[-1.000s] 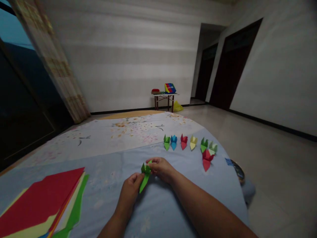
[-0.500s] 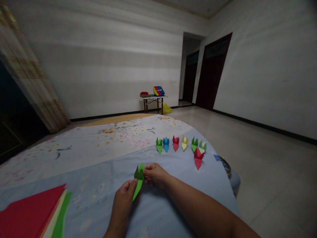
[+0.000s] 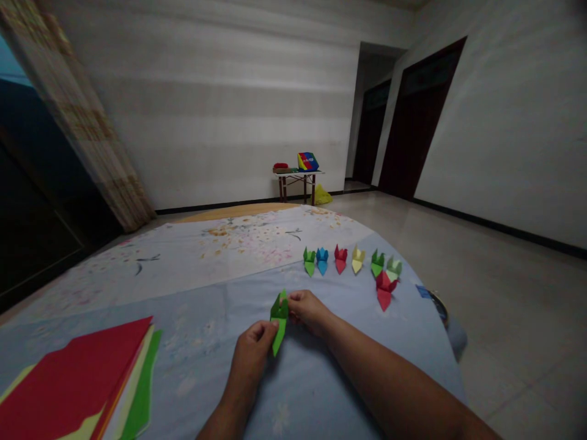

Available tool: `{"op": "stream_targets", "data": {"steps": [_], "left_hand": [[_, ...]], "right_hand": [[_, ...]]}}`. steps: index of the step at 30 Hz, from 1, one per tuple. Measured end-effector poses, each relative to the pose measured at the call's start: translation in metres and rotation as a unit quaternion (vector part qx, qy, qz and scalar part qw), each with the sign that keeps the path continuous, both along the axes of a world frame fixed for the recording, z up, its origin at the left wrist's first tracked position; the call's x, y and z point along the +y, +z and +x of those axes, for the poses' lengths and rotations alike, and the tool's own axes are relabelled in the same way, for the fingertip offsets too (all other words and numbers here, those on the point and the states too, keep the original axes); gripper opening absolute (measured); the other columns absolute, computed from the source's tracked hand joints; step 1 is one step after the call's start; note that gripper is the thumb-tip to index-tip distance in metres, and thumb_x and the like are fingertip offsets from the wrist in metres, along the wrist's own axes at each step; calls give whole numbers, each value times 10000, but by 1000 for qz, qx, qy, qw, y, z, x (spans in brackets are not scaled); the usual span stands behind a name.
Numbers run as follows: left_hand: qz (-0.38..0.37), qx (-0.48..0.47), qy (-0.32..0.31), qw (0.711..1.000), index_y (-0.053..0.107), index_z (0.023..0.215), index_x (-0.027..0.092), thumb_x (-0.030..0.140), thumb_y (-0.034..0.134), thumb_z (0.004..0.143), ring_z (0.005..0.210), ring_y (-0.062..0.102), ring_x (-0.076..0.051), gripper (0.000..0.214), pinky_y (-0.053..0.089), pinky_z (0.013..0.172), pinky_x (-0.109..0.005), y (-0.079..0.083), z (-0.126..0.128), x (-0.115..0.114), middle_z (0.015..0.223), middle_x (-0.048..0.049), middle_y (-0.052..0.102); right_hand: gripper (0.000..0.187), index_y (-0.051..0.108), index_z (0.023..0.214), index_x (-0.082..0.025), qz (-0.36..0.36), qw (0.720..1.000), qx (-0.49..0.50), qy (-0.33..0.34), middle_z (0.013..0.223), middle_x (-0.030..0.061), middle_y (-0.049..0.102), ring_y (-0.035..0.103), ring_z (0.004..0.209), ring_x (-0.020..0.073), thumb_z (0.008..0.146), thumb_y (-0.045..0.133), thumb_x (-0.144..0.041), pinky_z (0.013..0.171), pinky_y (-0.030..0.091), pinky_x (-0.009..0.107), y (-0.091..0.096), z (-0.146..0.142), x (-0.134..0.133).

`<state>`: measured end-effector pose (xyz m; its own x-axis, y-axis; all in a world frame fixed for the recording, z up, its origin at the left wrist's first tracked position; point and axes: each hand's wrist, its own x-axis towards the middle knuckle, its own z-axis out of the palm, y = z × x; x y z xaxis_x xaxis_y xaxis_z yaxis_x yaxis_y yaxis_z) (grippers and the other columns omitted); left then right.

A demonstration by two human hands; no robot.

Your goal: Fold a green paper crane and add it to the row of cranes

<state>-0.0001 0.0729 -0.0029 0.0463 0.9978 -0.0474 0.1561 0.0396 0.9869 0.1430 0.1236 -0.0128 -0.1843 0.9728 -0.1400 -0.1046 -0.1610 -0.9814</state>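
Observation:
Between my hands, just above the blue cloth, is a green origami crane [image 3: 280, 318]. My left hand [image 3: 255, 345] pinches its lower left side between thumb and fingers. At its upper right, my right hand [image 3: 306, 308] has thumb and fingers closed on the edge of a raised flap. The fingers on the far side of the paper are partly hidden. Beyond my hands a row of small folded cranes stands on the table, among them a blue crane [image 3: 322, 261], a yellow crane [image 3: 358, 260] and a red crane [image 3: 385, 291] nearer to me.
A stack of coloured paper [image 3: 68, 385], red on top, lies at the left front. The round table wears a floral tablecloth [image 3: 192, 305]. Past its right edge stands a grey object [image 3: 456, 335]. A small table [image 3: 300, 175] with a colourful box stands by the wall.
The whole view has shifted, so the table and cranes sit further right in the picture. Both hands keep their hold on the green crane, which appears slightly more upright.

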Motion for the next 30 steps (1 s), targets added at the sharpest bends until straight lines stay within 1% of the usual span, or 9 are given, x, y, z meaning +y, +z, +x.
{"op": "stream_targets", "data": {"steps": [6, 10, 17, 20, 23, 26, 30], "left_hand": [[-9, -17, -2, 1000, 592, 568, 161, 582, 631, 598, 481, 377, -104, 424, 284, 456, -209, 1, 0, -2, 500, 46, 459], [-13, -26, -12, 1000, 594, 583, 158, 553, 631, 618, 492, 395, -106, 398, 306, 479, -209, 1, 0, -2, 513, 45, 474], [-3, -17, -13, 1000, 584, 584, 159, 524, 624, 646, 506, 392, -109, 373, 301, 480, -208, -1, -2, -2, 523, 42, 471], [-3, -15, -23, 1000, 575, 599, 158, 511, 615, 663, 511, 378, -107, 361, 299, 485, -209, -2, -2, -2, 527, 42, 460], [-3, -6, -35, 999, 558, 599, 161, 514, 605, 672, 511, 365, -104, 364, 288, 481, -208, -1, -2, -3, 527, 47, 439], [0, -7, -45, 999, 538, 588, 162, 525, 601, 675, 508, 351, -99, 379, 284, 481, -206, -1, -3, -3, 523, 54, 415], [-1, -20, -58, 998, 547, 604, 157, 545, 612, 661, 513, 369, -99, 397, 300, 492, -205, -3, -3, -1, 532, 49, 435]], "right_hand": [[346, 503, 539, -156, -15, 1000, 12, -14, 390, -72, 406, 288, 331, 42, 647, 666, -442, 370, 163, 203, 4, 4, 0], [356, 495, 526, -158, -21, 1000, 16, -14, 386, -69, 405, 305, 329, 46, 659, 656, -447, 357, 149, 202, 5, 7, 0], [387, 507, 503, -142, -26, 999, 14, 20, 377, -58, 435, 327, 309, 39, 665, 676, -451, 335, 135, 200, 5, 8, -2], [398, 500, 521, -143, -45, 997, 34, 43, 391, -56, 448, 299, 293, 30, 667, 667, -473, 325, 119, 199, 4, 8, -1], [388, 481, 565, -151, -70, 994, 69, 57, 417, -66, 447, 290, 301, 26, 656, 667, -479, 330, 129, 188, 3, 9, 0], [392, 443, 563, -159, -88, 990, 95, 54, 415, -79, 413, 281, 309, 22, 659, 662, -470, 335, 123, 181, 3, 9, 1], [375, 417, 560, -160, -93, 988, 113, 44, 415, -90, 384, 248, 311, 14, 680, 649, -430, 341, 109, 179, 6, 10, 1]]}}
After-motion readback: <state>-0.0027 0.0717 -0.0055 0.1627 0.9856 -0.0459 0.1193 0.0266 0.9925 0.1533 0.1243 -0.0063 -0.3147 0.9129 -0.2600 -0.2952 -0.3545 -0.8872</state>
